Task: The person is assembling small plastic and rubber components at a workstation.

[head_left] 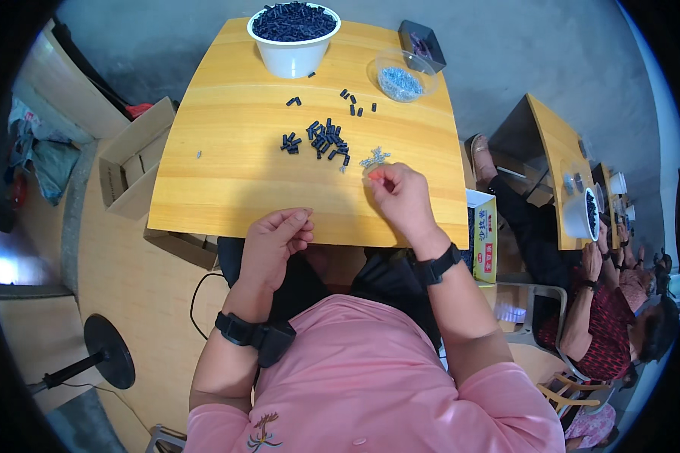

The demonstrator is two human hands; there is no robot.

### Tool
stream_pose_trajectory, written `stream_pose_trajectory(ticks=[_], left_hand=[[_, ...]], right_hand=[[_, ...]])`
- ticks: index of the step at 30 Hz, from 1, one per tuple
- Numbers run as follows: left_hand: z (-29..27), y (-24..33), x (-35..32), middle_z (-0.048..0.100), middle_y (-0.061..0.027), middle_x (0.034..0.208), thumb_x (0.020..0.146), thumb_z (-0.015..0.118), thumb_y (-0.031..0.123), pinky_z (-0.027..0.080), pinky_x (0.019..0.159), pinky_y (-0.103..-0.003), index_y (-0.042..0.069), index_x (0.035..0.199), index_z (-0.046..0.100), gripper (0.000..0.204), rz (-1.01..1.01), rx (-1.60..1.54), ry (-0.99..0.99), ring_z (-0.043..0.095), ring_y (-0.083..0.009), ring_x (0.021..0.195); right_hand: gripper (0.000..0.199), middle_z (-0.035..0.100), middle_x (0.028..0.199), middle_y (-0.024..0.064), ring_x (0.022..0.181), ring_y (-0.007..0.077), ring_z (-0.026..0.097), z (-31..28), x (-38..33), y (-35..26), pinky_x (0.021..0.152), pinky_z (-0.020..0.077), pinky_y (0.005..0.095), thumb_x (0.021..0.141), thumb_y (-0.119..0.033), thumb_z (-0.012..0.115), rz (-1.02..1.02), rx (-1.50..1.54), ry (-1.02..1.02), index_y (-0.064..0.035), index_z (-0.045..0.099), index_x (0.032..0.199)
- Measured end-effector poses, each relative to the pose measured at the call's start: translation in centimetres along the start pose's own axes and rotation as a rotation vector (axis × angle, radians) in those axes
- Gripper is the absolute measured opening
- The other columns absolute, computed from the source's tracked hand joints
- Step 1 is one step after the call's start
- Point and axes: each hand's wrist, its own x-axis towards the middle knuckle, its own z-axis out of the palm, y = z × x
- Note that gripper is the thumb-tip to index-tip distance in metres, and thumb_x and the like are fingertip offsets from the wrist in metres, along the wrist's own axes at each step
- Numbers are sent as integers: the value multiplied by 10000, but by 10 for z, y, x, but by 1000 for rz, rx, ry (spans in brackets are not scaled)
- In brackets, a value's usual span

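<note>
The right hand (402,195) pinches its fingers beside the small screws (375,158), close to the black parts (326,140) on the surface (234,174), while the left hand (277,240) waits near, fingers curled, contents unclear.

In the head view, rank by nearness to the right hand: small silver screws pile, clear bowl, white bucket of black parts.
From the right hand:
1. Small silver screws pile, just beyond the fingertips.
2. Clear bowl, far edge, right.
3. White bucket of black parts, far edge, centre-left.

Both hands (276,238) (400,196), fingers pinched
</note>
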Motion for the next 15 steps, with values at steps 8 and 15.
stream_pose_trajectory(ticks=[8,15], left_hand=[[-4,1,2,625,-27,773,878,612,167,472,607,-196,5,1002,635,205,-19,-76,-16,580,-84,652],[-5,0,1,624,-26,768,876,614,152,473,607,-193,6,1020,635,207,-1,-148,-14,576,-85,647]], right_hand=[[50,611,750,166,709,334,590,6,25,7,639,488,401,719,-67,605,-40,-317,-64,-19,615,727],[39,612,752,167,730,339,590,4,19,7,652,489,405,715,-54,601,-110,-313,-87,-17,611,720]])
